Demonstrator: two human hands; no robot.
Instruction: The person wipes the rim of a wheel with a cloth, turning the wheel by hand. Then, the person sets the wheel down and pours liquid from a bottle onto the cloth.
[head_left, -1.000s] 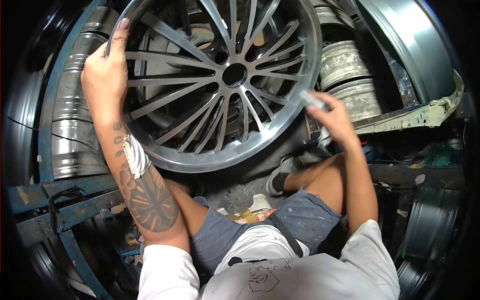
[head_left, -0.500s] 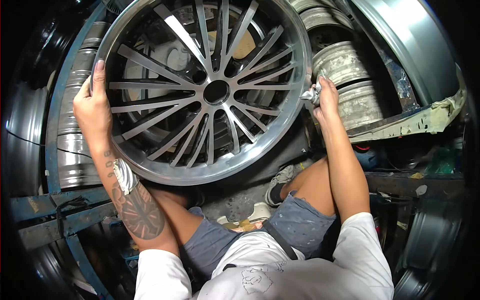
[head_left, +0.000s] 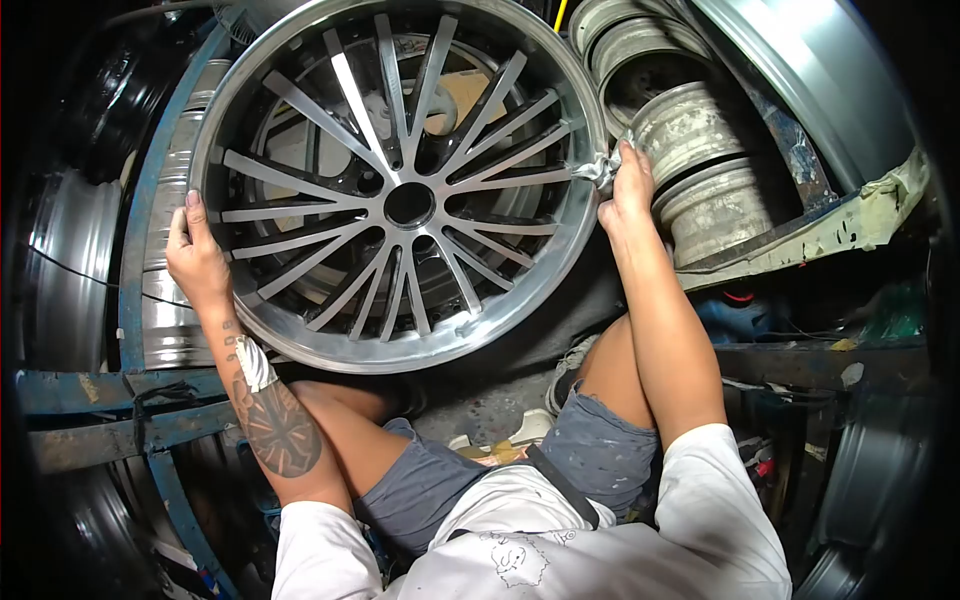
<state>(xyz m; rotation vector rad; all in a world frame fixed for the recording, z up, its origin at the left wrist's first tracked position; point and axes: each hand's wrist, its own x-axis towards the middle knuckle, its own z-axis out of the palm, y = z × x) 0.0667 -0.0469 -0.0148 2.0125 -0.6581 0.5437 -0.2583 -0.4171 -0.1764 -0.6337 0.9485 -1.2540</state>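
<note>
A large multi-spoke alloy wheel rim [head_left: 440, 347] with a bright polished lip and dark gaps between its spokes stands tilted in front of me. My left hand [head_left: 203, 258] grips its left edge, thumb on the front lip and fingers partly hidden behind. On the opposite side, my right hand [head_left: 630, 188] pinches a crumpled grey-white cloth [head_left: 598, 172], which touches the inner face of the lip. Light tape [head_left: 254, 364] is wrapped on my left forearm.
Worn, scuffed wheels [head_left: 715, 210] are stacked at the right beside a tape-covered frame edge [head_left: 810, 240]. A blue metal frame [head_left: 135, 270] and more rims [head_left: 75, 270] stand at the left. A big silver rim [head_left: 800, 80] leans at the upper right.
The wheel has turned slightly counter-clockwise, and my left hand has gone lower with its edge. My right hand and the cloth sit a little higher and further left in view.
</note>
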